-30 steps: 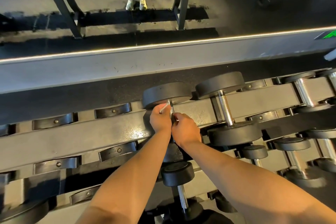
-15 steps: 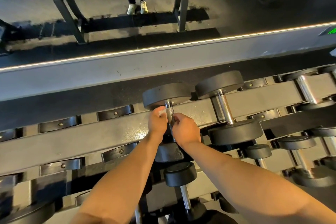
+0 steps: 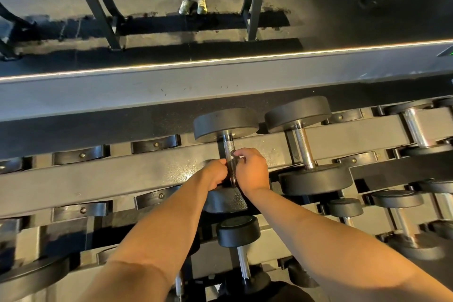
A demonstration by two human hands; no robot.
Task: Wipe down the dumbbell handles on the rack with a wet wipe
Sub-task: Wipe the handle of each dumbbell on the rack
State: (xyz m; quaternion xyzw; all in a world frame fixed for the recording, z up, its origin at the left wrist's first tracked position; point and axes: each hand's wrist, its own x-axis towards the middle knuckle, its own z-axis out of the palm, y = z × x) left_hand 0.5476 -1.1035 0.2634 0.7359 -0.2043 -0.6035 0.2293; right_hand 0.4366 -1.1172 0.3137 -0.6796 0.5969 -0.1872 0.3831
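Observation:
A black dumbbell lies across the top tier of the rack (image 3: 137, 179), its far head (image 3: 225, 125) towards the mirror and its near head (image 3: 226, 201) below my wrists. Its knurled steel handle (image 3: 229, 147) is bare in the upper half. My left hand (image 3: 215, 174) curls against the lower handle from the left. My right hand (image 3: 253, 171) curls round it from the right. A pale sliver of the wet wipe (image 3: 236, 154) shows at my right fingertips; the rest of it is hidden between my hands.
A second dumbbell (image 3: 304, 147) lies just to the right, with more at the far right (image 3: 416, 130). Smaller dumbbells (image 3: 239, 230) sit on the lower tiers. Empty saddles (image 3: 154, 146) run to the left. A mirror behind shows a person's shoes (image 3: 193, 6).
Both hands have slid down the handle from near the far head to its lower half, uncovering the upper knurled part. The white strip seen at my left hand is now hidden.

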